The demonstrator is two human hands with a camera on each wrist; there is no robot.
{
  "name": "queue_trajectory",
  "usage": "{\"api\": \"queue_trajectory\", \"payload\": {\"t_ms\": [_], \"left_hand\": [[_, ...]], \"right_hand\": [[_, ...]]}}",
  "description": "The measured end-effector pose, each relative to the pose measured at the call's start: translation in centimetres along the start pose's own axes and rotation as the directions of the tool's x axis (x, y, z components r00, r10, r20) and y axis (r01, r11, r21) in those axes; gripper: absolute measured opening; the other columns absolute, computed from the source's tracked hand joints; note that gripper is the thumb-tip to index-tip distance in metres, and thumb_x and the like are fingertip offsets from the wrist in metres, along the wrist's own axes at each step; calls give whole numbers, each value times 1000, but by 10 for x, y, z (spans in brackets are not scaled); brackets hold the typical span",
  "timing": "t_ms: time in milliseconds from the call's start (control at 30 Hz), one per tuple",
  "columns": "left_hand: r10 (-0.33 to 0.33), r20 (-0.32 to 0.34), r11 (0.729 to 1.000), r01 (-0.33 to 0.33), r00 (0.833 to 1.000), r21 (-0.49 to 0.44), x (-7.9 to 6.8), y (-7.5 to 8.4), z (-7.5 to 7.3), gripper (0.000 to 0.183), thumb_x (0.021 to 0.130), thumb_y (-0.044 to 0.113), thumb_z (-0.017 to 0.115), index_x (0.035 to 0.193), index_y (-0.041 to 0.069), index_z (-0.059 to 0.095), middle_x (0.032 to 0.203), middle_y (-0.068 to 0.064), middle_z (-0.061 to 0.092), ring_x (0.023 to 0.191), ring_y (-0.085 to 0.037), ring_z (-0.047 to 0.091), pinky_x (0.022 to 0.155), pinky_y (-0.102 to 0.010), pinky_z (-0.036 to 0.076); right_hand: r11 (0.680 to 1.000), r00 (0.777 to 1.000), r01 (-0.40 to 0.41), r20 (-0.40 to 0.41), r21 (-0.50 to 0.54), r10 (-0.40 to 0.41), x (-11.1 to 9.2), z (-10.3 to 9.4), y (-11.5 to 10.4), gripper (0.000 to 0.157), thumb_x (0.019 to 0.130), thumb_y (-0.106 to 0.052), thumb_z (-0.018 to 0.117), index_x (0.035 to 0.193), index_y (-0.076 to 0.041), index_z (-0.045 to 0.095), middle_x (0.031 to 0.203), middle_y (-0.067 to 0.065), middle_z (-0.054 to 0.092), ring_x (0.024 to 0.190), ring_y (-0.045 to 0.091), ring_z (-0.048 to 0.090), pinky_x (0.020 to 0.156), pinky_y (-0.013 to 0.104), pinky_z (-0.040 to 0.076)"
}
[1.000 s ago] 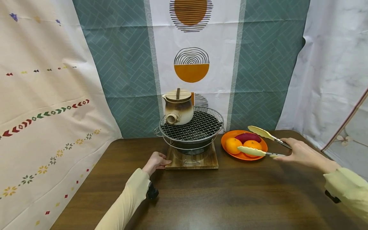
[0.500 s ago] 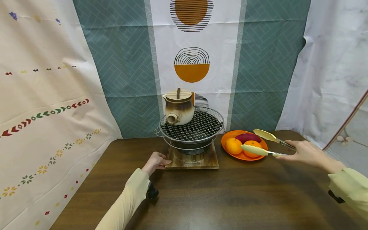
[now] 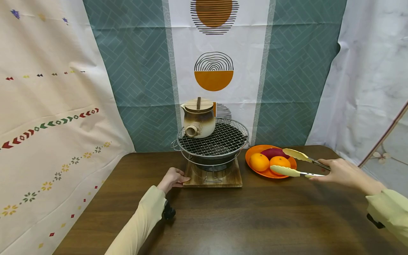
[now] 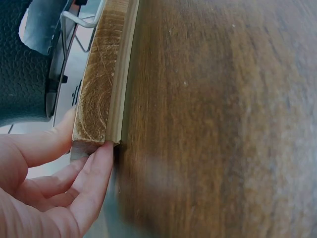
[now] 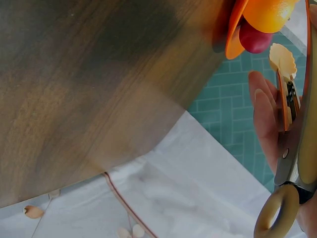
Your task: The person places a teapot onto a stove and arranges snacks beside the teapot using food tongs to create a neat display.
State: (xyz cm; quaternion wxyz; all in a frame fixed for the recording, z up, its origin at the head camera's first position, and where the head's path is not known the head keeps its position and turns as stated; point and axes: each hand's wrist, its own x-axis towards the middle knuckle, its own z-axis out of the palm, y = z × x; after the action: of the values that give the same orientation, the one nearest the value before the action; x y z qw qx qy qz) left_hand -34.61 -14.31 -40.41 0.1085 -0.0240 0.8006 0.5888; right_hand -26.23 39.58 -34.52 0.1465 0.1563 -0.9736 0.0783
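In the head view my left hand (image 3: 173, 178) grips the front left corner of a square wooden board (image 3: 231, 180). The left wrist view shows the thumb over the board's edge (image 4: 94, 94) and fingertips against its lower corner. My right hand (image 3: 345, 172) holds yellow-tipped metal tongs (image 3: 298, 155), spread apart with nothing between the tips. These tips overlap the right side of an orange plate (image 3: 266, 174) in the head view. On it lie two oranges (image 3: 259, 162) and a long purple-red piece (image 3: 274, 153) resembling a sweet potato.
A round tabletop grill (image 3: 229, 138) with a wire mesh stands on the board. A lidded clay pot (image 3: 205, 122) with a side handle sits on the mesh's left part. Patterned cloth (image 3: 140, 88) hangs behind the dark wooden table (image 3: 223, 219).
The tongs and my right hand have shifted a little to the right and lower in the head view. My left hand stays at the board's corner.
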Motion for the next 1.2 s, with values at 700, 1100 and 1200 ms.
{"api": "queue_trajectory", "payload": {"t_ms": [700, 1100, 1200], "left_hand": [[-7, -6, 1000, 7, 1000, 24, 6, -3, 1, 43, 77, -2, 70, 108, -20, 46, 87, -20, 52, 69, -24, 53, 70, -44, 49], [-16, 1, 1000, 16, 1000, -2, 4, -2, 0, 41, 77, -3, 69, 106, -18, 46, 86, -19, 51, 66, -22, 52, 70, -43, 49], [-19, 0, 1000, 19, 1000, 5, 4, -2, 0, 41, 76, -2, 70, 107, -18, 47, 86, -18, 51, 66, -22, 52, 70, -43, 50]], "right_hand": [[999, 1000, -23, 19, -38, 24, -6, 5, 1, 64, 64, -55, 73, 100, -3, 62, 59, -7, 43, 50, 12, 40, 40, 31, 33], [999, 1000, -6, 21, -33, 7, -7, 13, 1, 54, 65, -52, 74, 91, -7, 61, 56, -7, 35, 49, 12, 37, 41, 29, 30], [999, 1000, -8, 23, -31, 9, -7, 14, 1, 54, 66, -53, 74, 91, -7, 62, 57, -7, 37, 50, 12, 39, 41, 30, 30]]}}
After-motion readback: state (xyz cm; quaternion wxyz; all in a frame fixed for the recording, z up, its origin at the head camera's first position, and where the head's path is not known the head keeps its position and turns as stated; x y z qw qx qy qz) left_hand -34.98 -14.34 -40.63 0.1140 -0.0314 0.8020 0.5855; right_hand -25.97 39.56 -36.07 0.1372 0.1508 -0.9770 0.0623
